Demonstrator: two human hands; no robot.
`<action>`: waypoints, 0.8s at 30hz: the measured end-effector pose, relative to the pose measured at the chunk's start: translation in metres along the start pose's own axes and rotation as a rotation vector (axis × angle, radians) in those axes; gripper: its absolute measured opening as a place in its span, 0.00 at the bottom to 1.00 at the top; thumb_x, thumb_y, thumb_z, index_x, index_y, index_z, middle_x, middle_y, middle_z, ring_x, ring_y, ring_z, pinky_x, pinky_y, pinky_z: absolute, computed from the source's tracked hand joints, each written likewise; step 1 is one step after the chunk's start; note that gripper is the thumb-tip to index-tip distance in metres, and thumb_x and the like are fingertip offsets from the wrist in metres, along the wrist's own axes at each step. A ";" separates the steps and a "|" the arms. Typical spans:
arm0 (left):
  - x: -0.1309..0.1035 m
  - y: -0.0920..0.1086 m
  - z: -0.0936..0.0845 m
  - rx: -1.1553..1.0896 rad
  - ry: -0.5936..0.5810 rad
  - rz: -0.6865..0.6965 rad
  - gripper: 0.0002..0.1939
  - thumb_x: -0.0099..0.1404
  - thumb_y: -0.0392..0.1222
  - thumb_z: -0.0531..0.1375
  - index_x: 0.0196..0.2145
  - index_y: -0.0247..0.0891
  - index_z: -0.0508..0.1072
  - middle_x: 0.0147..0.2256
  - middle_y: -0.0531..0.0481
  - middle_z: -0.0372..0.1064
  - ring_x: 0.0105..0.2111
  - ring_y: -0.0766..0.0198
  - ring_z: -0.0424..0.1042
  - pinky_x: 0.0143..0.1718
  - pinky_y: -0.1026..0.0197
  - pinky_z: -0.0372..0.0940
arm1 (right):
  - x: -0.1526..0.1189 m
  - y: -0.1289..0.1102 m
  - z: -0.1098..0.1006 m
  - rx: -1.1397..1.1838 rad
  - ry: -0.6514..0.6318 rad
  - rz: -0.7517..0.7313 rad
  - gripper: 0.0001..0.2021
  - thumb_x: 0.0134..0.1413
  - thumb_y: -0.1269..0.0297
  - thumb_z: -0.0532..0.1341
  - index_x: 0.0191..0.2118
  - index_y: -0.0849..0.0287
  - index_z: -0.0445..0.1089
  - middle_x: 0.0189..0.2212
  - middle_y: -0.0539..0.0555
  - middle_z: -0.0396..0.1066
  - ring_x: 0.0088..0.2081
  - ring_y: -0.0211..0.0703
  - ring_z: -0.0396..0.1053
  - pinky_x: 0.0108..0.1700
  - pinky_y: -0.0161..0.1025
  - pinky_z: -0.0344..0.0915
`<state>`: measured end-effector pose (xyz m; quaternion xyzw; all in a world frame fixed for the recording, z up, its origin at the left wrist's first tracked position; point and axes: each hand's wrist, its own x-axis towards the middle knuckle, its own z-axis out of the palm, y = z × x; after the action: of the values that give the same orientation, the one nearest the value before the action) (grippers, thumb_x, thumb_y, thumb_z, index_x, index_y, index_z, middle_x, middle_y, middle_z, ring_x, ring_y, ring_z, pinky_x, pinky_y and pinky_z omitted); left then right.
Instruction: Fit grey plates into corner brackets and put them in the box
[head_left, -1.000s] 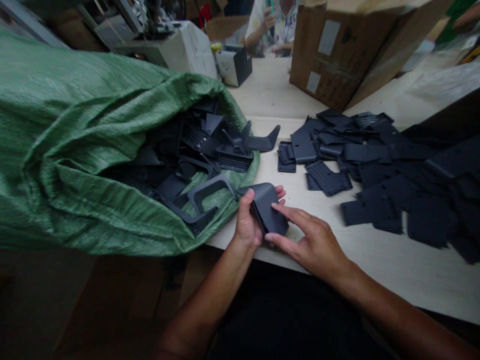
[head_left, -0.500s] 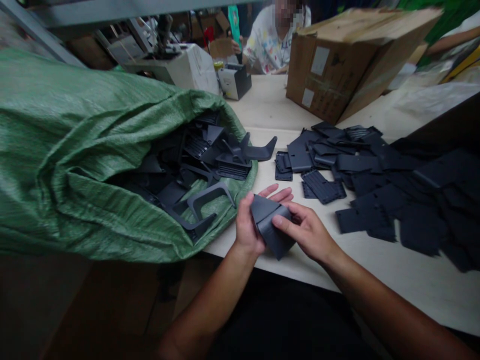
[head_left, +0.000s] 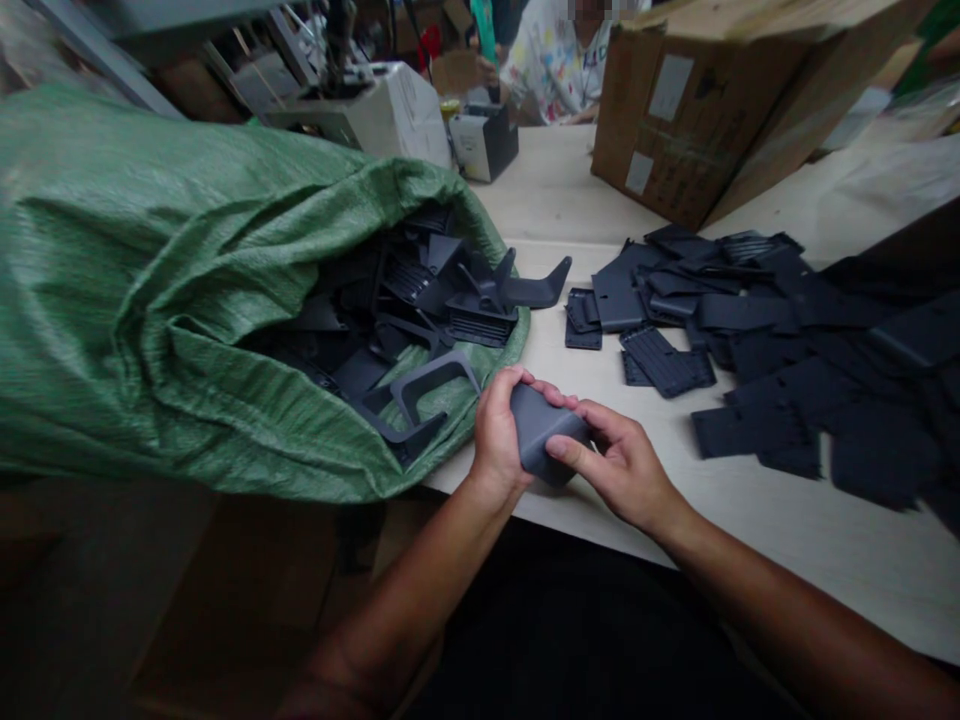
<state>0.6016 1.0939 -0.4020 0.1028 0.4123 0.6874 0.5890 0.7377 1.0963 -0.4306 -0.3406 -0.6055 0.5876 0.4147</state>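
Note:
Between both hands, over the table's near edge, is a dark grey plastic part with a bent, smooth face. My left hand wraps its left side, fingers curled over the far edge. My right hand grips the right side, thumb lying on the front face. The underside of the part is hidden. Left of the hands, a green woven sack lies open, full of dark plastic brackets. To the right, flat dark plastic panels are heaped on the table.
A large cardboard box stands tilted at the back right. Behind the sack are a white machine and a small black-and-white box. Across the table sits another person. A metal beam crosses the upper left.
My left hand's fingers, stretched out before, have closed over the part. The part's two faces now look joined into one smooth bent piece. The whole view has shifted slightly.

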 end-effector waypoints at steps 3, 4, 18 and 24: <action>0.004 -0.001 -0.005 0.044 -0.039 -0.017 0.15 0.68 0.53 0.64 0.33 0.40 0.69 0.23 0.51 0.73 0.31 0.54 0.79 0.45 0.52 0.72 | -0.001 -0.001 -0.006 -0.003 -0.029 0.016 0.17 0.59 0.48 0.75 0.46 0.53 0.82 0.47 0.52 0.82 0.51 0.51 0.78 0.58 0.46 0.72; 0.006 -0.001 -0.007 0.101 -0.048 0.020 0.16 0.69 0.56 0.64 0.35 0.40 0.71 0.24 0.50 0.74 0.30 0.55 0.78 0.43 0.54 0.71 | -0.002 -0.003 -0.009 -0.012 -0.042 0.024 0.15 0.59 0.49 0.75 0.43 0.54 0.82 0.43 0.52 0.82 0.47 0.49 0.78 0.53 0.43 0.73; 0.016 0.040 -0.023 1.144 -0.766 0.286 0.28 0.73 0.55 0.62 0.20 0.37 0.63 0.21 0.57 0.50 0.23 0.68 0.52 0.28 0.60 0.46 | 0.006 -0.026 -0.040 -0.327 -0.156 -0.040 0.15 0.58 0.48 0.76 0.40 0.56 0.83 0.34 0.50 0.82 0.35 0.44 0.77 0.38 0.37 0.68; 0.022 0.019 -0.037 0.685 -0.364 0.032 0.31 0.65 0.67 0.65 0.21 0.40 0.60 0.19 0.57 0.51 0.19 0.70 0.50 0.21 0.61 0.46 | 0.000 -0.017 -0.050 -0.343 0.047 -0.032 0.14 0.65 0.51 0.69 0.36 0.56 0.83 0.31 0.51 0.80 0.32 0.42 0.75 0.34 0.35 0.66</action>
<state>0.5583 1.0976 -0.4205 0.4203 0.5052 0.4896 0.5730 0.7844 1.1169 -0.4155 -0.4106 -0.6924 0.4608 0.3738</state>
